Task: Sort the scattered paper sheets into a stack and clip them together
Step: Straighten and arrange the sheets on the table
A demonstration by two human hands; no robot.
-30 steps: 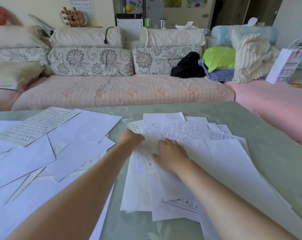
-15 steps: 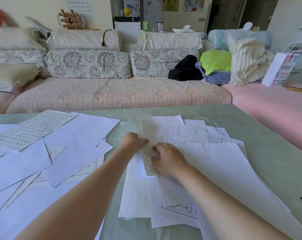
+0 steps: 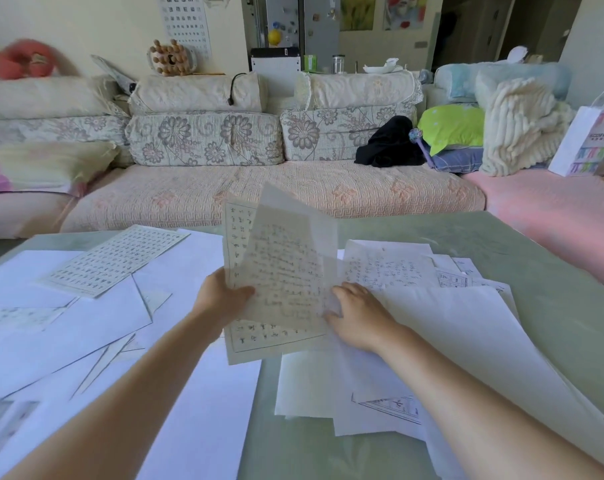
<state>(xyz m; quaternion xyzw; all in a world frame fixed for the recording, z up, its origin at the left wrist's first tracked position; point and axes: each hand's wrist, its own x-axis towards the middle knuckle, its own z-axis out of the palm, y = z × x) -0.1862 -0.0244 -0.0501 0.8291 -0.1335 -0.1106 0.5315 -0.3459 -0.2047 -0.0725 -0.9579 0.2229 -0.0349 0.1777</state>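
My left hand grips a few handwritten sheets by their left edge and holds them raised and tilted above the green table. My right hand touches the lower right edge of those sheets, its fingers spread over the pile below. More loose paper sheets lie fanned out under and to the right of that hand. Another spread of white sheets covers the table's left side, with a printed grid sheet on top. No clip is visible.
A long sofa with floral cushions runs along the table's far edge. A black cloth, a green pillow and a paper bag sit at the far right. A pink seat borders the table's right side.
My left hand has lifted a few sheets off the middle pile, where both hands lay flat before. The right hand moved slightly right, staying at the sheets' edge.
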